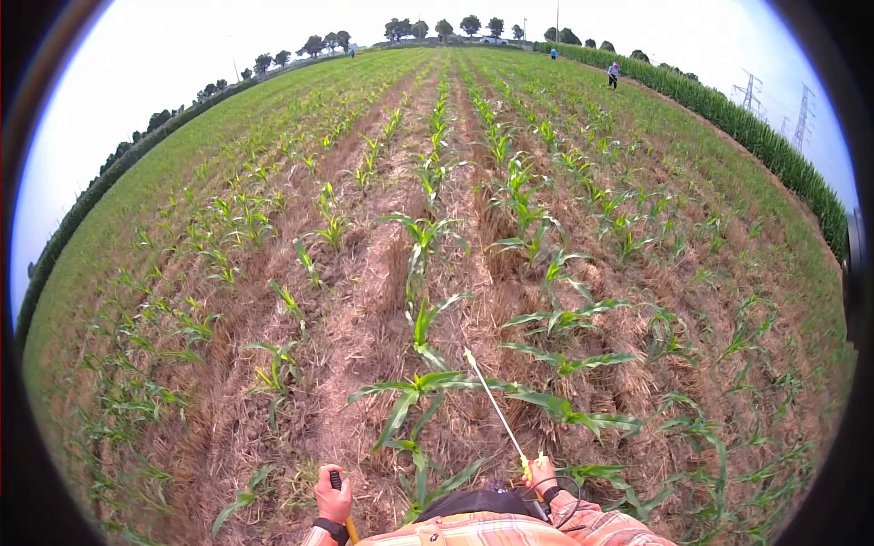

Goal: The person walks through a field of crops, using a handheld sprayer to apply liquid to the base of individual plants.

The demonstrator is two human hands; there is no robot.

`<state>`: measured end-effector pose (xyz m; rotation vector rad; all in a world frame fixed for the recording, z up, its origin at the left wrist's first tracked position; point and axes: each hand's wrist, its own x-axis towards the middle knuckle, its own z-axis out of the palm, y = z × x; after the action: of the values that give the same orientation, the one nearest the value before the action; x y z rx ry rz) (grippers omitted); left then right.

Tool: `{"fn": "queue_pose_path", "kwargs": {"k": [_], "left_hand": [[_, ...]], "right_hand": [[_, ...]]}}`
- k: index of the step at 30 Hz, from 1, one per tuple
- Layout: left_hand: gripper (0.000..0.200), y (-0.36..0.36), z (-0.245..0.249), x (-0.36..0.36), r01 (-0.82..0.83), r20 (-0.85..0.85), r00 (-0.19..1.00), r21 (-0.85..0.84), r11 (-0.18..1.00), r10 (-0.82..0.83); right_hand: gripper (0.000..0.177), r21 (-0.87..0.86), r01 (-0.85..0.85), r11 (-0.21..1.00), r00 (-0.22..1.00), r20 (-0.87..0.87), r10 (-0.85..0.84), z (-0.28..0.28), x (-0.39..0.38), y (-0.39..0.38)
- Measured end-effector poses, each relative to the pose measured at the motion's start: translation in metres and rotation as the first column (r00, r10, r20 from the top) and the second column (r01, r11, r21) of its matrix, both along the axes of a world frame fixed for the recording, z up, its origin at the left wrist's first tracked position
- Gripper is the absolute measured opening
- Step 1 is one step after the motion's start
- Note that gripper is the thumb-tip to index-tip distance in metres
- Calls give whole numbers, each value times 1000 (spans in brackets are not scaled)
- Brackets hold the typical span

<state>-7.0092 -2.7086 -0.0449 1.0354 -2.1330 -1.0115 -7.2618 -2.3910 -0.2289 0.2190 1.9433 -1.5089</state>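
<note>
At the bottom of the head view my left hand (333, 497) is wrapped round a black-gripped handle (336, 480), whose yellow lower part shows below the fist. To the right, my right hand (542, 475) holds the yellow handle of a spray wand (496, 406). The thin pale wand slants forward and left, its tip over the soil beside a young corn plant (418, 387). A dark hose (577, 497) curves near my right wrist. Between my hands are a dark item at the waist and a plaid shirt.
Rows of young corn (433, 182) run away ahead over straw-covered soil (364, 300). A person (613, 75) stands far off at the right, with two more people farther back. Tall crops (774, 150) line the right edge. Trees and pylons stand on the horizon.
</note>
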Motion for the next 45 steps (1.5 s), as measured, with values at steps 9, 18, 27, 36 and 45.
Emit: {"fn": "queue_pose_path", "kwargs": {"k": [9, 18, 27, 36, 45], "left_hand": [[18, 17, -28, -121, 129, 120, 984, 29, 991, -132], [16, 31, -21, -185, 240, 77, 969, -62, 969, -235], [17, 18, -14, -212, 242, 7, 970, 39, 970, -242], [18, -53, -31, -266, 187, 10, 982, 59, 981, -188], [18, -154, -51, -279, 9, -34, 999, 133, 991, -5]], "right_hand": [[16, -28, 347, 937, 935, -74, -348, 6, -67, 83], [21, -126, 630, 767, 763, -85, -641, 2, -109, 173], [21, -53, 653, 755, 751, -81, -655, 22, -134, 165], [19, 55, 348, 936, 937, -60, -345, 38, -187, 33], [19, 80, -292, 953, 952, -73, 298, 4, -254, -150]]}}
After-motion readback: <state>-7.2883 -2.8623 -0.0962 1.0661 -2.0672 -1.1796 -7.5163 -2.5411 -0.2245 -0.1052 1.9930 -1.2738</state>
